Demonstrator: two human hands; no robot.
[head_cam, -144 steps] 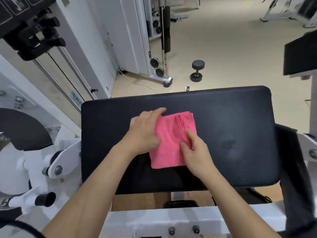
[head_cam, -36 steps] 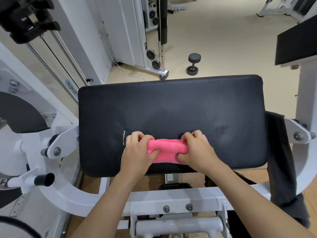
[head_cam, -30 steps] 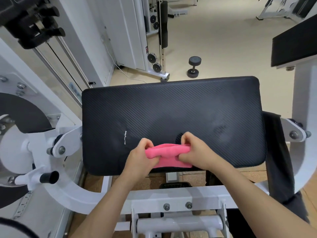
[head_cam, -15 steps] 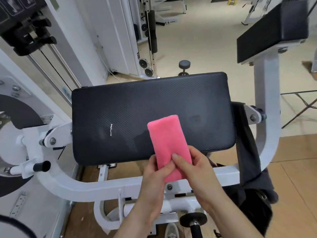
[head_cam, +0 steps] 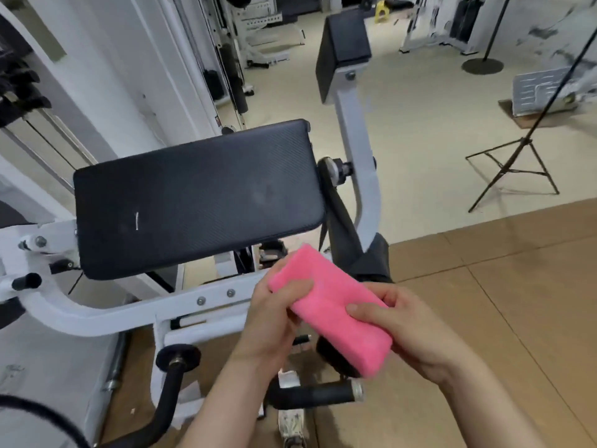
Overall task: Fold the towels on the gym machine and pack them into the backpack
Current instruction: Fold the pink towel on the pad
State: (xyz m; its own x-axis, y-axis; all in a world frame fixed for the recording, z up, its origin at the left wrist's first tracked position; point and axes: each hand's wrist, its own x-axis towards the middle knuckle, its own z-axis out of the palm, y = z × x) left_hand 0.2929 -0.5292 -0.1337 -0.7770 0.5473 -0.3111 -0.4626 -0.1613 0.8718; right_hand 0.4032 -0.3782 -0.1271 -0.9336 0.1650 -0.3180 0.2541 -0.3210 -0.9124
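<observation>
A pink towel point(head_cam: 326, 302), folded into a thick narrow block, is held in the air below and to the right of the black pad point(head_cam: 193, 195) of the gym machine. My left hand point(head_cam: 274, 315) grips its near-left side with the thumb on top. My right hand point(head_cam: 397, 324) grips its right side, thumb on top too. A dark cloth or strap point(head_cam: 352, 247), perhaps part of the backpack, hangs from the machine's right arm just behind the towel. The bag's body is hidden.
The machine's white frame point(head_cam: 135, 315) and black handles point(head_cam: 316, 396) lie below my hands. A raised black pad on a white post point(head_cam: 358, 150) stands to the right of the bench pad. A black tripod point(head_cam: 513, 166) stands on the floor at right.
The towel went from being folded on the pad to being lifted off it. Both hands have carried it right and down, away from the pad, as my view swung right.
</observation>
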